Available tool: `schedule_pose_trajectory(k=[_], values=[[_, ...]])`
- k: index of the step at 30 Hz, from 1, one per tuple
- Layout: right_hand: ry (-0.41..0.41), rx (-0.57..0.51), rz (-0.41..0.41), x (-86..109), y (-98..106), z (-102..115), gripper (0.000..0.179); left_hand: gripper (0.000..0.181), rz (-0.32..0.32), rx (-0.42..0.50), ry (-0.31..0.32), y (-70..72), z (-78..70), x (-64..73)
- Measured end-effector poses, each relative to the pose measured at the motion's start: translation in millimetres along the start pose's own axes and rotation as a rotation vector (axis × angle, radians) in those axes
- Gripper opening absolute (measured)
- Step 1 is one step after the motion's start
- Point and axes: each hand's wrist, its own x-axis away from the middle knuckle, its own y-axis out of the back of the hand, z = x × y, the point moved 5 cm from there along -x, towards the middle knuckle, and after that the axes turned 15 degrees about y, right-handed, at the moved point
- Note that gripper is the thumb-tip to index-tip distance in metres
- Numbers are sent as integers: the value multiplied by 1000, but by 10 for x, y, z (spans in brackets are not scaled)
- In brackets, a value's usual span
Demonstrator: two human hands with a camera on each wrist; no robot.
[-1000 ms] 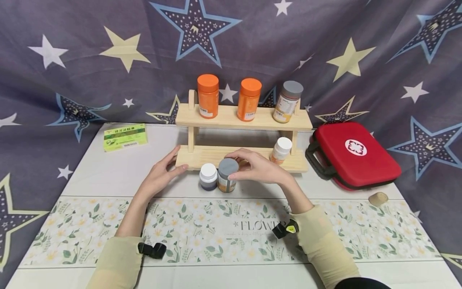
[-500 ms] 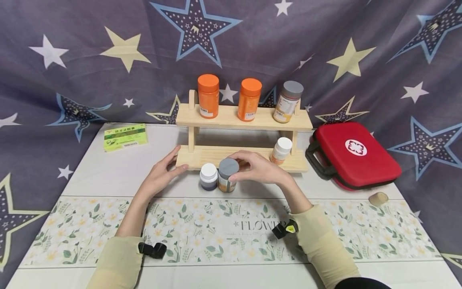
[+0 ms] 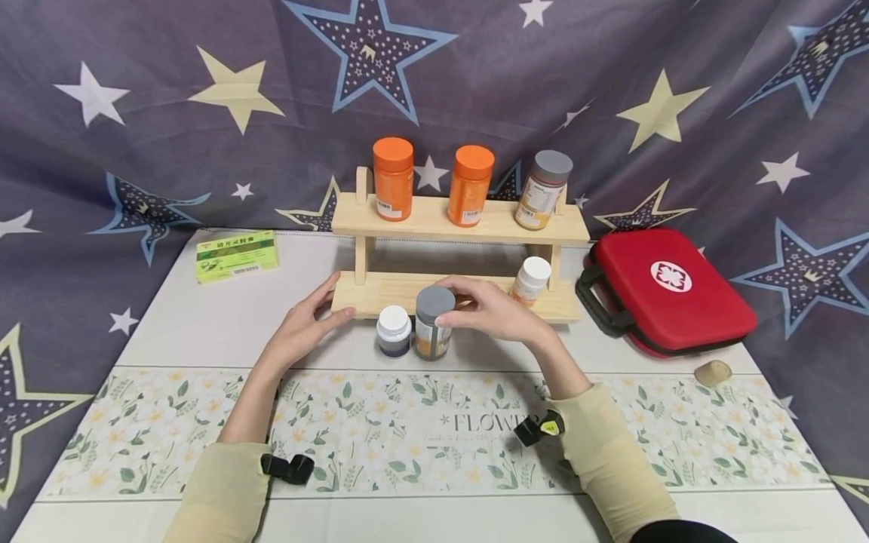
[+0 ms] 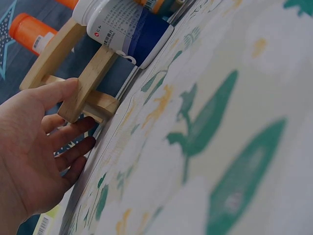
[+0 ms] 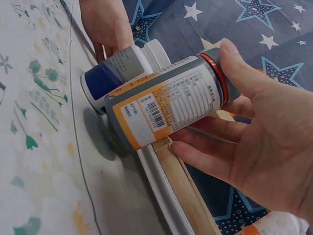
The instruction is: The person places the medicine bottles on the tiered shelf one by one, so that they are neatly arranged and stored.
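Observation:
A two-tier wooden shelf (image 3: 400, 290) stands on the table. My left hand (image 3: 303, 324) holds the left end of its lower board, thumb at the front corner and index finger toward the back. In the left wrist view the other fingers hang below the board. With thumb and fingers around the neck and lid, my right hand (image 3: 492, 309) grips a grey-lidded pill bottle (image 5: 166, 103) in front of the shelf. Its base seems slightly off the table in the right wrist view. Beside it, to the left, a white-capped pill bottle (image 3: 394, 332) with a dark blue lower label stands upright.
Two orange bottles (image 3: 393, 179) and another grey-lidded bottle (image 3: 543, 190) stand on the upper tier. A small white bottle (image 3: 531, 281) is at the lower tier's right. A red first-aid case (image 3: 672, 294), a cork-like stub (image 3: 713, 372) and a green medicine box (image 3: 236, 256) lie around.
The grey-lidded bottle in my right hand has moved slightly up and right, opening a small gap from the white-capped bottle. My left hand stays at the shelf's end.

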Motion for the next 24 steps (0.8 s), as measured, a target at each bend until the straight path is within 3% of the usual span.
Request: schedule_pose_trajectory(k=[15, 24], values=[[9, 22, -81, 56, 180, 103, 36, 91, 6, 6, 5, 3, -8, 13], [-4, 104, -194, 74, 314, 155, 37, 90, 2, 0, -2, 3, -16, 10]])
